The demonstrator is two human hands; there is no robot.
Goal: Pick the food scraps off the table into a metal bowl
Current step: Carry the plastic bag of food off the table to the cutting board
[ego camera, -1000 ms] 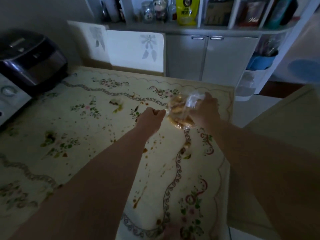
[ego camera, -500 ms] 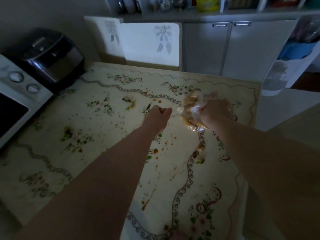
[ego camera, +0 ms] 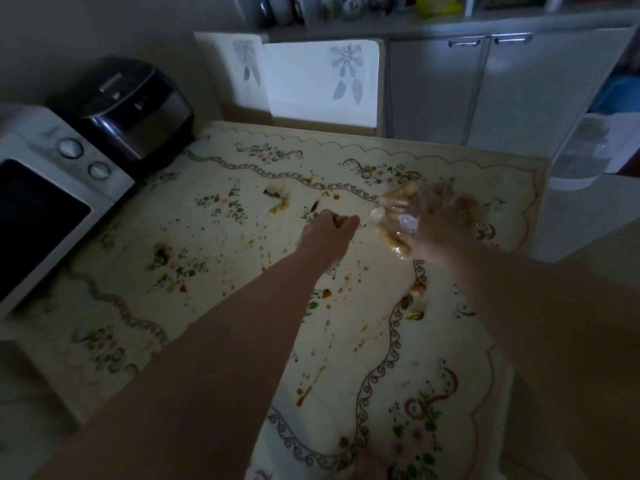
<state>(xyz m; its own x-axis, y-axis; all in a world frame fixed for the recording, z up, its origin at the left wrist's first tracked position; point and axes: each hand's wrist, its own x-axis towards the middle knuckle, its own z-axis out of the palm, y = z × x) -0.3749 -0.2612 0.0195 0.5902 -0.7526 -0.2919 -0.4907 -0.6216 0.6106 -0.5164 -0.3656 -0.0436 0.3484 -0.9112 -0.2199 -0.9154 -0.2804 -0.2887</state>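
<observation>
Scraps [ego camera: 278, 206] are best pinched singly by the curled, seemingly empty left hand [ego camera: 329, 233] while the bag [ego camera: 394, 220] is gripped by the right hand [ego camera: 446, 228].

White microwave [ego camera: 52, 202] at 9 o'clock, dark door, two round knobs [ego camera: 70, 148] up its right side. Dark rice cooker [ego camera: 131, 109] at 10 o'clock, just behind microwave. Two white chair backs [ego camera: 322, 81] with flower motifs at 12 o'clock. Grey cabinet doors [ego camera: 485, 91] at 1 o'clock, jars and yellow packet [ego camera: 438, 2] on shelf above. Clear plastic container [ego camera: 581, 150] at 2 o'clock.
</observation>
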